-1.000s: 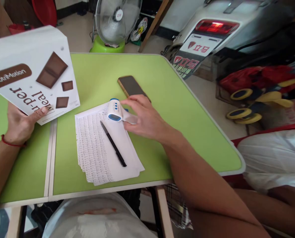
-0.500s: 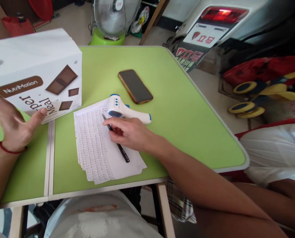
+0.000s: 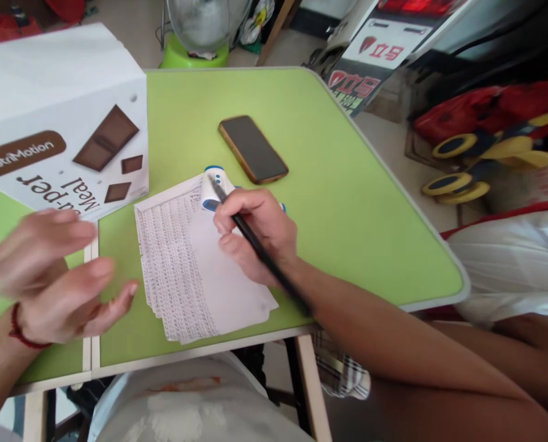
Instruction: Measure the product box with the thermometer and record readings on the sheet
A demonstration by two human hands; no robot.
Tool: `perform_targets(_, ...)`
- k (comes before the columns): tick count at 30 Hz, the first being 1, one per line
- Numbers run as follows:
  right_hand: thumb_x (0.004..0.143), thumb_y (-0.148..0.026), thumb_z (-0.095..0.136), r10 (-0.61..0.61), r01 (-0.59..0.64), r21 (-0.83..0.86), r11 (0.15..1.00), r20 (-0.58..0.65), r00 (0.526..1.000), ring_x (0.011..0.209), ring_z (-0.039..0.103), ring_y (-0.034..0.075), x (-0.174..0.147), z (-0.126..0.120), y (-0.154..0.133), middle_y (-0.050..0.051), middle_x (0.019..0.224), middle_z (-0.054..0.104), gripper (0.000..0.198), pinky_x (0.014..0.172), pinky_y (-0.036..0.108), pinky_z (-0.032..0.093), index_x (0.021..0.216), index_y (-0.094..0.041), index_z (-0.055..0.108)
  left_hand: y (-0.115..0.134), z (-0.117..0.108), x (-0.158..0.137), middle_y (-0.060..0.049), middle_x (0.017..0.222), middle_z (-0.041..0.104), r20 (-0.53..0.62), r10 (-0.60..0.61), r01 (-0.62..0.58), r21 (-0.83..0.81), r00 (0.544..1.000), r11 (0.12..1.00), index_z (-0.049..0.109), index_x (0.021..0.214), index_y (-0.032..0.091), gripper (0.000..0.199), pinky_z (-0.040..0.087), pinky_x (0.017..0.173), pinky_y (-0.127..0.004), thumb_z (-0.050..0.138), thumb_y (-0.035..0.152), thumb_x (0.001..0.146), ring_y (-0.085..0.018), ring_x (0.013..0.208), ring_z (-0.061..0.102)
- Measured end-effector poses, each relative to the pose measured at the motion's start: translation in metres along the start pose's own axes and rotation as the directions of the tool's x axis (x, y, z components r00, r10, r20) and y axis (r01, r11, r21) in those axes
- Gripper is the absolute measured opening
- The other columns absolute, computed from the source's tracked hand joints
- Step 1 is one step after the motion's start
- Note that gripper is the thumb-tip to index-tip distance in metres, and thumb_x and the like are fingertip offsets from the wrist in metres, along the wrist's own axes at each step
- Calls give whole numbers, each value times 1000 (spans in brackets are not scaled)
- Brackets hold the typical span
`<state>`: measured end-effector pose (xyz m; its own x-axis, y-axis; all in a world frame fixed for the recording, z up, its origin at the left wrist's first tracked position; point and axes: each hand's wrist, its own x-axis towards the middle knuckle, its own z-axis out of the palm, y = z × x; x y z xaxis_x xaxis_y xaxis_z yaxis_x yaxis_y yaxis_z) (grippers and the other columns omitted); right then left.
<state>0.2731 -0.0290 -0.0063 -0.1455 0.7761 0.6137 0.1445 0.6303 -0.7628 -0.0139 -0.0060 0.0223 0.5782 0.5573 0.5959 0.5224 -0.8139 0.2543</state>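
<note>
Largest, underneath everything: the green table, bearing the stack of written paper as landmark and reaching well out to its right. Next in size, beyond and to the left of the paper: the white NutriMotion box, now standing with no grip visible on it; held up and tipped a second ago by the left hand. Then the paper itself, with close rows of handwriting down its left side and a blank stretch along its right.

Left of the paper, in front of the box: that same left hand, blurred, fingers loosely curled and spread apart, seemingly around nothing. Cannot rule out a light brush against the box. Over the right part of the paper: the right hand, thumb and fingertips pinching the black pen nearer its slim end.

Beyond the paper's far right corner: the phone, lying flat, dark screen up. Overlapping that corner: the white-and-blue thermometer, largely hidden by the right hand; gripped by it a second ago, since let go.

Smallest, above the paper: the pen, flat on the sheets a second ago, now lifted and aslant. In effect, by the look of it: box and thermometer both put down, left hand freed, only the pen in hand.
</note>
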Motion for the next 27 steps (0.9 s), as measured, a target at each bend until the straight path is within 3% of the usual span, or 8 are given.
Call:
perform_targets(1, 92, -43, 57, 17, -17, 17, 1000, -2, 1000, 60, 47, 11, -1, 2, 0, -3, 70, 49, 21, 58, 29, 41, 95, -22, 59, 11, 2, 3, -4, 125, 54, -24, 168, -168, 26, 985, 986, 54, 116, 28, 53, 47, 98, -51, 81, 32, 70, -29, 116, 55)
perform_targets(3, 98, -45, 43, 68, -70, 61, 996, 24, 997, 59, 49, 12, -2, 6, 1, -2, 66, 51, 31, 60, 30, 43, 95, -20, 62, 24, 6, 9, -15, 129, 53, 140, 259, -263, 12, 956, 965, 51, 123, 15, 51, 42, 104, -53, 75, 29, 80, -34, 127, 47)
perform_targets(6, 97, -34, 46, 187, -191, 113, 975, 41, 981, 60, 54, 11, -3, 11, 6, -2, 65, 56, 23, 62, 30, 46, 98, -19, 64, 25, 14, 11, -19, 140, 48, 351, 206, -199, -57, 913, 978, 45, 132, 14, 49, 29, 113, -60, 59, 41, 93, -36, 138, 36)
perform_targets(9, 87, -22, 56, 309, -312, 99, 945, 49, 950, 57, 53, 9, -4, 13, 10, -3, 67, 60, 9, 56, 25, 45, 91, -19, 63, 18, 19, 8, -17, 149, 40, 461, 168, -151, -73, 872, 986, 43, 138, 17, 54, 20, 117, -61, 49, 52, 97, -35, 145, 25)
perform_targets(13, 77, -16, 61, 342, -345, 30, 938, 76, 936, 54, 48, 7, -1, 12, 10, -3, 68, 60, 6, 50, 23, 40, 83, -18, 60, 16, 22, 2, -15, 155, 32, 524, 166, -155, -65, 835, 986, 43, 141, 18, 58, 15, 118, -60, 43, 58, 97, -35, 148, 16)
perform_targets(17, 74, -15, 58, 357, -358, 13, 934, 54, 933, 47, 39, 5, 2, 13, 11, -6, 60, 55, 7, 44, 21, 33, 79, -19, 54, 17, 24, 1, -14, 154, 35, 564, 157, -157, -48, 811, 986, 46, 140, 20, 60, 13, 116, -62, 41, 62, 96, -36, 147, 19)
perform_targets(22, 71, -13, 58, 349, -354, -73, 932, -76, 934, 46, 40, 7, 2, 18, 16, -6, 55, 52, 9, 44, 22, 33, 69, -20, 52, 15, 25, 0, -13, 152, 38, 571, 147, -147, -45, 808, 988, 48, 139, 22, 60, 13, 115, -64, 39, 63, 96, -37, 145, 26)
perform_targets(27, 72, -13, 58, 306, -310, -94, 946, -57, 950, 47, 42, 7, 1, 20, 17, -6, 56, 54, 10, 45, 22, 35, 67, -20, 54, 14, 26, -2, -13, 153, 38, 565, 142, -130, -62, 813, 990, 48, 140, 22, 60, 12, 115, -63, 43, 62, 96, -37, 144, 27)
